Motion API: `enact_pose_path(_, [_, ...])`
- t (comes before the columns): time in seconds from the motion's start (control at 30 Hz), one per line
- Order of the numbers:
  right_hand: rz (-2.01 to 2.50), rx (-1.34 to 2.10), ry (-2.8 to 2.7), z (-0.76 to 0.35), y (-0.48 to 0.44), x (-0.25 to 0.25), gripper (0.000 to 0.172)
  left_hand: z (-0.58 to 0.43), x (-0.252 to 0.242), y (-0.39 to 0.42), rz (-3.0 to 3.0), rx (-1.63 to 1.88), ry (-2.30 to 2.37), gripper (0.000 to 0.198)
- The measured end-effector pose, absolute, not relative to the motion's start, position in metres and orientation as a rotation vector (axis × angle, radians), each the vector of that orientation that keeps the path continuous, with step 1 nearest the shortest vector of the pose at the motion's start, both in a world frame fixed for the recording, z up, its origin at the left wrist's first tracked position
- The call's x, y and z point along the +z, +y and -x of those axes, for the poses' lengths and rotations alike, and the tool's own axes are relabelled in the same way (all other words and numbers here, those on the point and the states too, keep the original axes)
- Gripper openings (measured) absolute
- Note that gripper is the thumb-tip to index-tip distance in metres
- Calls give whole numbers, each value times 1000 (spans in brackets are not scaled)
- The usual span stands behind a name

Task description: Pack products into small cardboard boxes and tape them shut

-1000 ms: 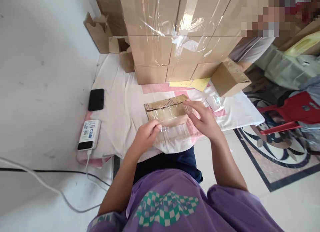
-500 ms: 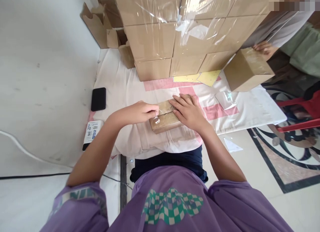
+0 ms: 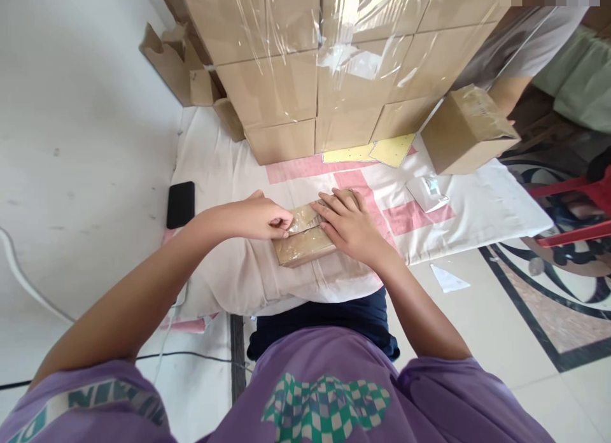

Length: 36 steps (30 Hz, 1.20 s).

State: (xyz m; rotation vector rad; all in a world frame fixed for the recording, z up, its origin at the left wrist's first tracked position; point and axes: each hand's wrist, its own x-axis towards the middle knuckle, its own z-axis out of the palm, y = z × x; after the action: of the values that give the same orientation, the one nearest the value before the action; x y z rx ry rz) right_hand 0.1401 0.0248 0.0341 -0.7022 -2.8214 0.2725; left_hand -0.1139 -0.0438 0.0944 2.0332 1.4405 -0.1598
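A small brown cardboard box [image 3: 305, 244] with shiny clear tape over its top lies on the cloth-covered table close to my body. My left hand [image 3: 267, 219] is at the box's left end, fingers curled in a pinch against the taped top; whatever is between the fingertips is too small to make out. Spread over the right part of the box top, my right hand [image 3: 351, 225] lies with its fingers apart, pressing on the cardboard.
Film-wrapped stacked boxes [image 3: 281, 86] stand behind. Opened cartons [image 3: 176, 67] lean at the left wall. A black phone [image 3: 181, 205], yellow paper [image 3: 394, 150] and white dispenser [image 3: 428, 193] lie on the cloth [image 3: 496, 207]. At right, another person's arm [image 3: 510, 94] reaches behind a box [image 3: 468, 131].
My left hand has shifted slightly left and its fingers are curled more tightly. The other person's hand has slipped down behind their box. The whole view has moved a little.
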Motion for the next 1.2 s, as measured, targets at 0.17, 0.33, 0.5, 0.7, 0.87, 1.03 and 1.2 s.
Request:
enact_pose_path(0.17, [723,329,-2820,-140,19,39,50,107,96,-45,-2105,-188,1540,27])
enact_pose_path(0.33, [765,577,-2776,-162,21,44,53,95,100,-42,-2083,-265,1611,19])
enact_pose_path(0.5, [941,1195,-2480,-200,55,17,116,95,99,-31,-2006,-283,1667,21])
enact_pose_path(0.7, [527,1628,-2259,-219,75,-38,138,89,103,-29,-1926,-377,1754,20])
enact_pose_path(0.87, [593,1574,-2187,-221,67,-52,146,99,100,-18,-1895,-539,1918,41])
enact_pose_path(1.03, [616,1488,-1973,-249,47,-60,134,100,88,-12,-1813,-443,1916,45])
enact_pose_path(1.2, [732,1358,-1844,-329,9,-60,121,41,67,-38,-1634,-48,1564,67])
